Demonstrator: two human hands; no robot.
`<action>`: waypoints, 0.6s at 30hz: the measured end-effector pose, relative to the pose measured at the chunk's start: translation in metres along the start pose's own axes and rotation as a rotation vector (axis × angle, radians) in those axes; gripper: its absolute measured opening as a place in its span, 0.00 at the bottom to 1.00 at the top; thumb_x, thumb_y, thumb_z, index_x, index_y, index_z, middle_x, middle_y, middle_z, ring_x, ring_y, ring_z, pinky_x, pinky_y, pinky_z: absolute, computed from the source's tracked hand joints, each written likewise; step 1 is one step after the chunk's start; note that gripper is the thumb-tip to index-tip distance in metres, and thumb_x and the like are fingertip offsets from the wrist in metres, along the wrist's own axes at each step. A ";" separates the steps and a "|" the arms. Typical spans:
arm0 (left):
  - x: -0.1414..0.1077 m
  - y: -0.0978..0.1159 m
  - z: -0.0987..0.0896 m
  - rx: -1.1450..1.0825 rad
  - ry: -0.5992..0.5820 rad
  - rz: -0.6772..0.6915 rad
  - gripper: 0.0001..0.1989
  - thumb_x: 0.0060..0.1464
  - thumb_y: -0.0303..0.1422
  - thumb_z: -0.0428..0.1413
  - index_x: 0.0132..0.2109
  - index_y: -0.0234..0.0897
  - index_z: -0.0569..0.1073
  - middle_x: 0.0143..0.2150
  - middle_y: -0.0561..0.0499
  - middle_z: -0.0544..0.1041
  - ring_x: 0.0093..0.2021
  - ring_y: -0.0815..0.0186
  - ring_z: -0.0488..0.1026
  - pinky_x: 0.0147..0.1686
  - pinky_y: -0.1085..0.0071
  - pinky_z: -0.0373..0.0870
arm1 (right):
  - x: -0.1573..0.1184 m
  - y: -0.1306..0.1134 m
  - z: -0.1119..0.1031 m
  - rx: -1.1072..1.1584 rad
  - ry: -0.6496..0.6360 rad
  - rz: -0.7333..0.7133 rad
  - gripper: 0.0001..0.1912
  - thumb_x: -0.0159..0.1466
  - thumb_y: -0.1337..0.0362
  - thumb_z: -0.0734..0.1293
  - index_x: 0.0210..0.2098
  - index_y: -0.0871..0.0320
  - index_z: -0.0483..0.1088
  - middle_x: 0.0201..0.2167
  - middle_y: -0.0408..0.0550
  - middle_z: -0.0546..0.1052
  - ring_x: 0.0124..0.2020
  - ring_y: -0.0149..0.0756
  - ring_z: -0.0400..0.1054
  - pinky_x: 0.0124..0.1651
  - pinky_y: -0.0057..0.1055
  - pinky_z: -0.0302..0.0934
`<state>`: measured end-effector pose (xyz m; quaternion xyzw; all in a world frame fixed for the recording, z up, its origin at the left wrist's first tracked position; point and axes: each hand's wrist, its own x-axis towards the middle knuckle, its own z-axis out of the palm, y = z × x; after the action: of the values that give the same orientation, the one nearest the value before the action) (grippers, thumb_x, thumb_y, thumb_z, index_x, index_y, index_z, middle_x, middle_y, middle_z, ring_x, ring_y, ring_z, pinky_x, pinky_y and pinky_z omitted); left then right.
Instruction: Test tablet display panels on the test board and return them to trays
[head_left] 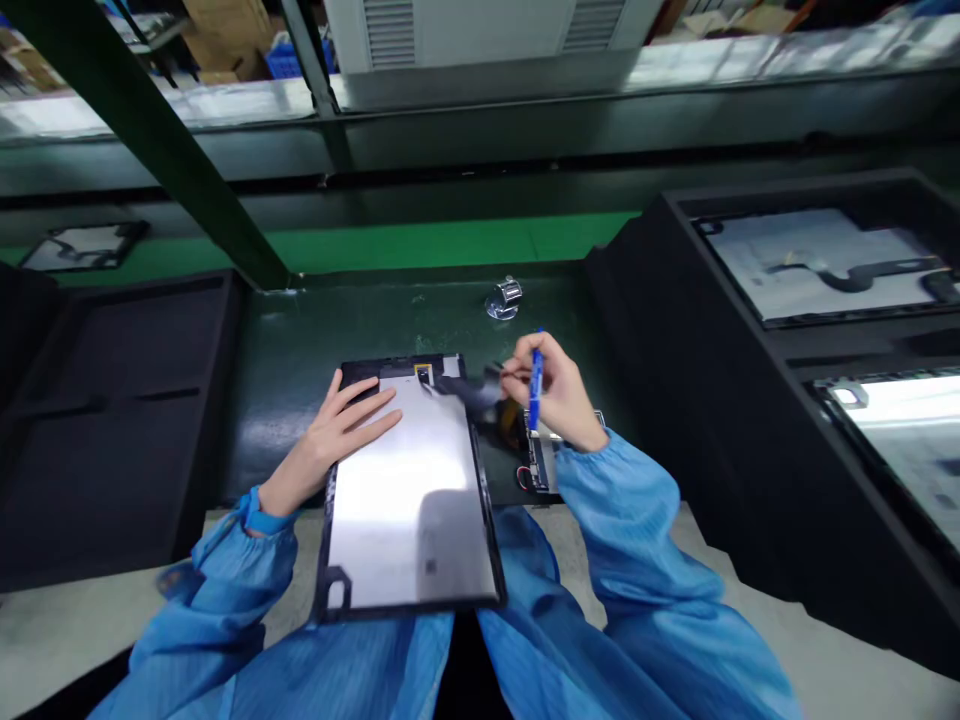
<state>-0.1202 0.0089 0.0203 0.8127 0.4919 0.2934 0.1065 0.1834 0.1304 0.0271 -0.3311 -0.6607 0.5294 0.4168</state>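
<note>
A tablet display panel (409, 500) with a silvery back and black frame lies in front of me, its near end over the bench edge. My left hand (337, 435) rests on its upper left side, fingers spread and stretched out. My right hand (551, 385) is closed around a slim blue pen-like tool (535, 390), right of the panel's top. A dark flex cable (469, 390), smeared by motion, runs from the panel's connector area toward my right fingertips; whether they pinch it is unclear. Partly hidden below that hand is a circuit board (541, 465) with thin wires.
A shiny metal fitting (503, 298) stands on the dark green bench (360, 310). To the right, a black foam tray (697, 400) holds more display panels (832, 265). A black tray (112, 430) is at left, beneath a slanting green post (165, 150). Another panel (82, 246) lies behind it.
</note>
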 end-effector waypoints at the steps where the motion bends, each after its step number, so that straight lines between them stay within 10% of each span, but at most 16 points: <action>1: -0.002 -0.005 0.004 0.028 -0.046 0.001 0.24 0.67 0.23 0.49 0.63 0.52 0.72 0.66 0.48 0.72 0.72 0.59 0.58 0.72 0.39 0.39 | -0.005 -0.001 -0.004 0.065 -0.019 0.052 0.18 0.58 0.60 0.73 0.36 0.52 0.58 0.27 0.38 0.75 0.23 0.29 0.71 0.29 0.28 0.68; 5: -0.009 -0.019 0.016 0.165 -0.185 0.062 0.30 0.66 0.18 0.45 0.68 0.49 0.65 0.70 0.42 0.67 0.74 0.55 0.52 0.70 0.34 0.38 | -0.025 -0.011 -0.011 0.168 -0.130 0.128 0.23 0.60 0.55 0.74 0.31 0.52 0.53 0.24 0.39 0.74 0.19 0.26 0.64 0.22 0.24 0.59; 11: 0.000 -0.008 0.010 0.215 -0.146 -0.198 0.35 0.59 0.13 0.39 0.69 0.39 0.65 0.75 0.37 0.55 0.76 0.50 0.42 0.69 0.33 0.42 | -0.038 -0.016 0.015 0.052 -0.155 0.042 0.17 0.64 0.61 0.70 0.32 0.53 0.54 0.27 0.41 0.77 0.28 0.32 0.75 0.33 0.28 0.66; 18: 0.051 0.057 0.033 -0.427 -0.012 -0.287 0.09 0.59 0.30 0.54 0.40 0.37 0.79 0.41 0.46 0.83 0.45 0.58 0.79 0.60 0.53 0.68 | -0.039 -0.010 0.033 -0.131 -0.221 -0.011 0.13 0.62 0.67 0.66 0.32 0.52 0.54 0.30 0.41 0.77 0.29 0.32 0.76 0.34 0.27 0.65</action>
<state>-0.0416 0.0291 0.0390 0.6952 0.5287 0.3679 0.3191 0.1705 0.0796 0.0263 -0.2934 -0.7375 0.5161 0.3219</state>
